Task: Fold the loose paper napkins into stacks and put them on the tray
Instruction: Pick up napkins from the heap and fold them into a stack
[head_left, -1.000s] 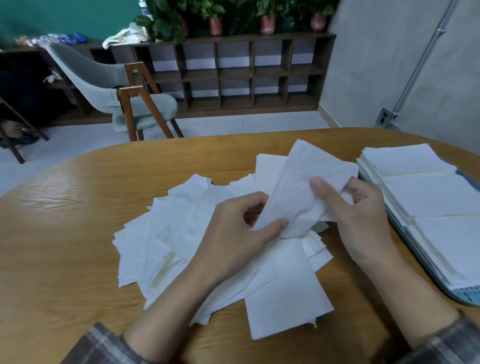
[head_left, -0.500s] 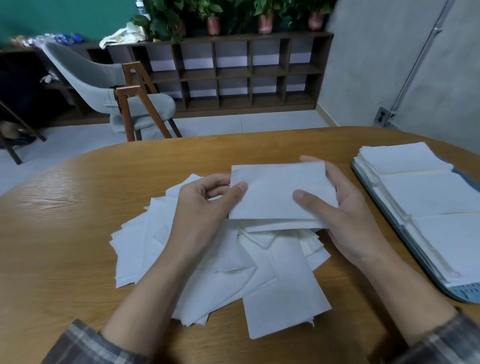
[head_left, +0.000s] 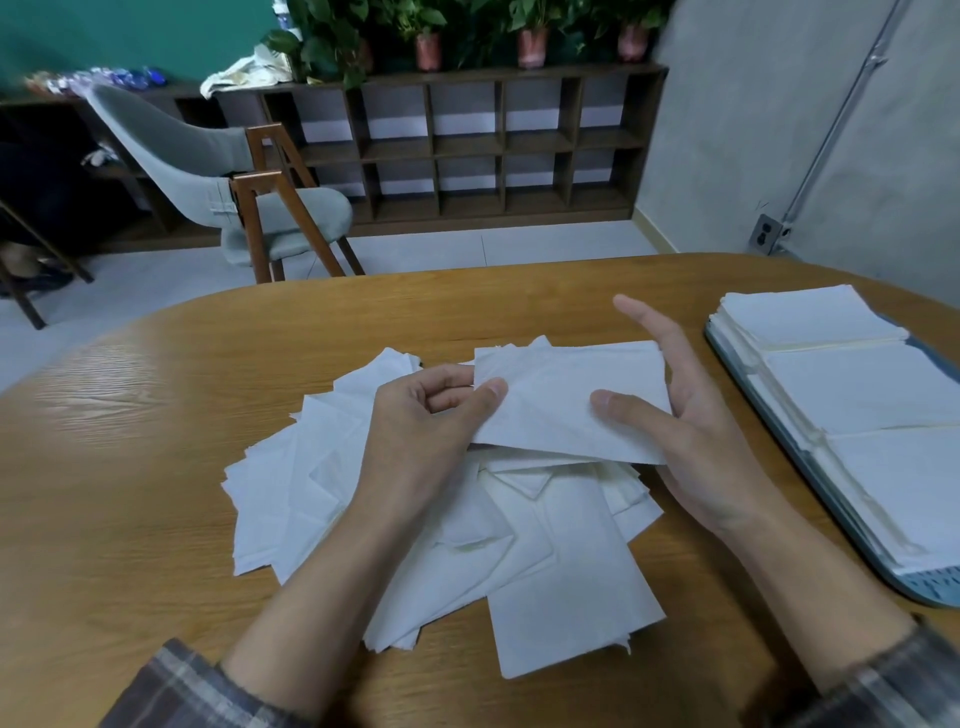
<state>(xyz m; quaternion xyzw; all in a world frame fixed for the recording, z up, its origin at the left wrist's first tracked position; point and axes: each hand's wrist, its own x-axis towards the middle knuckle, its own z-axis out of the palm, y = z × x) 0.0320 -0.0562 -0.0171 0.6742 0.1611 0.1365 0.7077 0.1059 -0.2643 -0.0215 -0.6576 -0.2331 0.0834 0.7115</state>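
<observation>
A white paper napkin, folded to a flat rectangle, is held above a loose pile of napkins in the middle of the wooden table. My left hand pinches its left edge between thumb and fingers. My right hand holds its right end, thumb on top, palm behind, fingers stretched out. A grey-blue tray lies at the right, carrying three stacks of folded napkins in a row.
The oval wooden table has bare surface to the left and behind the pile. Beyond it stand a grey chair with wooden legs, a low dark shelf unit with potted plants, and a grey wall at the right.
The napkin went from crumpled and upright between my hands to a flat folded rectangle. Since half a second ago, my right fingers have stretched out straighter behind it.
</observation>
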